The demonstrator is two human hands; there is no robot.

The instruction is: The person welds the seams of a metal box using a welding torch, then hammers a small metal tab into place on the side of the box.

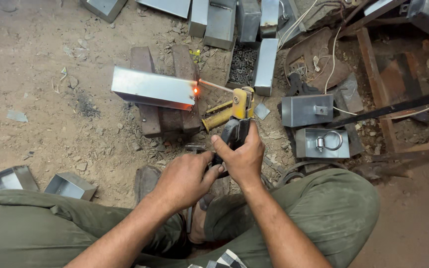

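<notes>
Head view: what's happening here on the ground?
A person sitting on the dirt floor grips a welding electrode holder with the right hand, the left hand steadying it from below. The welding rod touches the end of a shiny sheet-metal box, where a small orange glow shows. The box rests on wooden blocks. Similar metal boxes lie around.

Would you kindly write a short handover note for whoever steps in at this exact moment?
Right hand: gripping the electrode holder.
Left hand: closed on the holder's lower grip, steadying it.
Rod: tip glowing at the right end of the metal box, which lies on wooden blocks.
Done: a weld is under way at that corner; how far it has got cannot be told.
Left: the rest of that seam. Two more boxes sit to the right.
</notes>
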